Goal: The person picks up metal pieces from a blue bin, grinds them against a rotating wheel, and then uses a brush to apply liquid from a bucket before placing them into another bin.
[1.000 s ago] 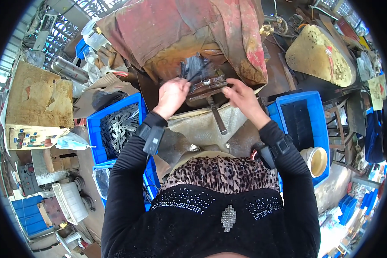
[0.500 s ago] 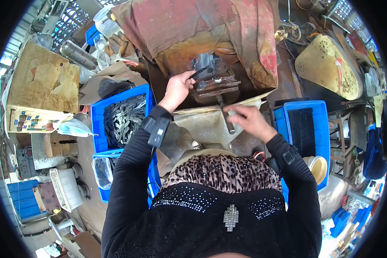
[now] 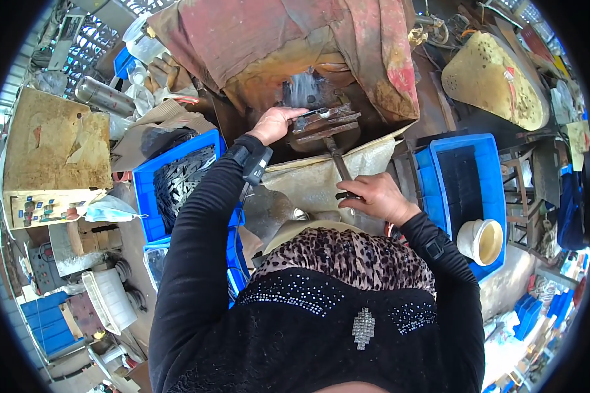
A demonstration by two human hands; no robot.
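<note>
My left hand (image 3: 276, 123) rests on the left end of a rusty metal die block (image 3: 326, 122), its fingers on a thin dark metal piece there. A dark lever (image 3: 339, 165) runs from the block toward me. My right hand (image 3: 377, 198) is closed around the near end of that lever. Both arms wear black sleeves, each with a dark band near the wrist. A stained red-brown cloth (image 3: 288, 39) drapes over the machine behind the block.
A blue crate (image 3: 152, 190) of dark metal pieces stands at my left. At my right, a blue crate (image 3: 491, 177) holds a black stack and a cream cup (image 3: 480, 241). A worn cardboard box (image 3: 56, 154) sits far left; a perforated yellow seat (image 3: 498, 82) lies upper right.
My right hand left the die block and came back toward me onto the lever's end. My left hand stayed at the block's left side.
</note>
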